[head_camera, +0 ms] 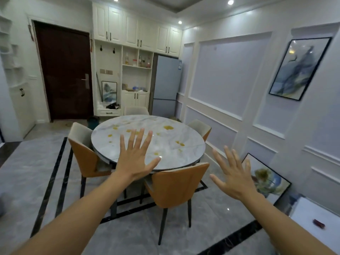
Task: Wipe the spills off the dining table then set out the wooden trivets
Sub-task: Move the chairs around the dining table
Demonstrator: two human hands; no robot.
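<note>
A round marble dining table [184, 153] stands in the middle of the room, a few steps ahead of me. Several yellow spills [168, 127] dot its top. My left hand [137, 159] is raised in front of the table's near side, fingers spread, holding nothing. Further right, my right hand [232, 173] is also raised with its fingers apart and empty, in front of the wall and floor beside the table. I see no cloth and no wooden trivets in this view.
Orange-backed chairs [176, 186] ring the table, one directly between me and it, another at the left [84, 157]. A framed picture [266, 177] leans on the right wall. A white surface [316, 216] with a small red object sits at lower right. A dark bucket [93, 122] stands behind the table.
</note>
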